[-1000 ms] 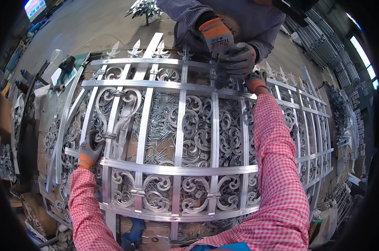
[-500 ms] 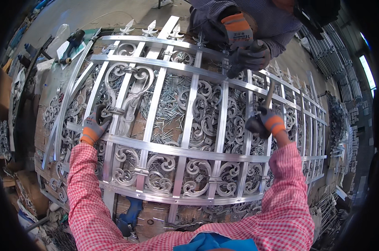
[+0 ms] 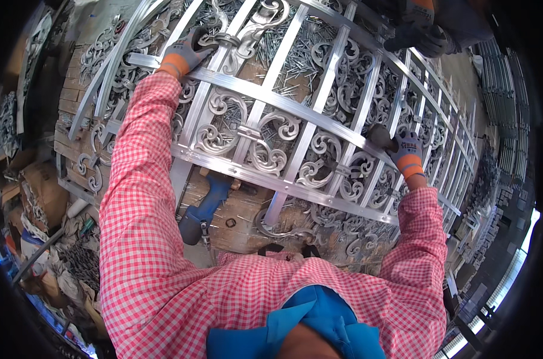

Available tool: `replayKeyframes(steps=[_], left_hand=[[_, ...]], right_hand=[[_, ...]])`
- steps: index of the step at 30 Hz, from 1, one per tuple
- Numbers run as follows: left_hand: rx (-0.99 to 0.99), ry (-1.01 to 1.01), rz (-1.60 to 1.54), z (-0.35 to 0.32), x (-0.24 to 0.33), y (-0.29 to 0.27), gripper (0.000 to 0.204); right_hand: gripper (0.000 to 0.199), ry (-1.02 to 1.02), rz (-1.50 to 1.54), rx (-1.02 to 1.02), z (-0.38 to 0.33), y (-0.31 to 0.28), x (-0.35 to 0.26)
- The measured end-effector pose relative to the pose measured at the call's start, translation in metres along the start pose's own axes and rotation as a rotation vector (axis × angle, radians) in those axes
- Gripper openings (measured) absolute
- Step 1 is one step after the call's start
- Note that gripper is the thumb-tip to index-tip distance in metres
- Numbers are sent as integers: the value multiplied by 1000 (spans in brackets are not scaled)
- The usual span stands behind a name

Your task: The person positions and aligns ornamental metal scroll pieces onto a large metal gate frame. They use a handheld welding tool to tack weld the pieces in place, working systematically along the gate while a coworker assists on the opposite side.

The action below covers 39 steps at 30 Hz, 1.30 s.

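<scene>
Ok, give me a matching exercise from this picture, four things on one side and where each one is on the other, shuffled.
Things:
1. left hand
2. right hand
3. blue power tool
4. co-worker's gloved hands

Places:
A. on the wooden bench under the grille
B. far top edge of the metal grille
C. upper-left crossbar, beside a scroll
D. right part of the middle crossbar

Pairs: 1-C, 2-D, 3-A, 4-B

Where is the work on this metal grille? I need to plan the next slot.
Done: the grille has its bars and scrolls fitted. In hand: the left hand and right hand both grip its cross bars, and a co-worker's hand holds the far edge. Left: it sits over the bench, the drill idle beneath.
</scene>
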<state>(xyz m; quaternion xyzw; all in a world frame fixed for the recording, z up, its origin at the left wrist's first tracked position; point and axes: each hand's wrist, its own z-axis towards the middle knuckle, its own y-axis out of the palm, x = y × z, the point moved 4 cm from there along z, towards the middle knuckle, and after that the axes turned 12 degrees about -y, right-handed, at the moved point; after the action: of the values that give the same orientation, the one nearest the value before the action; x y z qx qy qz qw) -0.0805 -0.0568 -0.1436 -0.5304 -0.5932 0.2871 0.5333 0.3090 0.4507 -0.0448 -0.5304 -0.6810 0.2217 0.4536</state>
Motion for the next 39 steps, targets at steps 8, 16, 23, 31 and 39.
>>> replayKeyframes(steps=[8, 16, 23, 31, 39], left_hand=[[11, 9, -126, 7, -1, 8, 80], [-17, -23, -120, 7, -1, 7, 82], [-65, -78, 5, -5, 14, -6, 92], [-94, -38, 1, -13, 19, -16, 91], [-94, -54, 81, -12, 22, -17, 82]], right_hand=[[42, 257, 951, 83, -34, -35, -27], [61, -435, 799, 564, 55, -214, -205], [62, -347, 488, 552, 152, -236, -273], [66, -296, 690, 711, 150, -225, -277], [63, -275, 873, 779, 163, -245, -279]])
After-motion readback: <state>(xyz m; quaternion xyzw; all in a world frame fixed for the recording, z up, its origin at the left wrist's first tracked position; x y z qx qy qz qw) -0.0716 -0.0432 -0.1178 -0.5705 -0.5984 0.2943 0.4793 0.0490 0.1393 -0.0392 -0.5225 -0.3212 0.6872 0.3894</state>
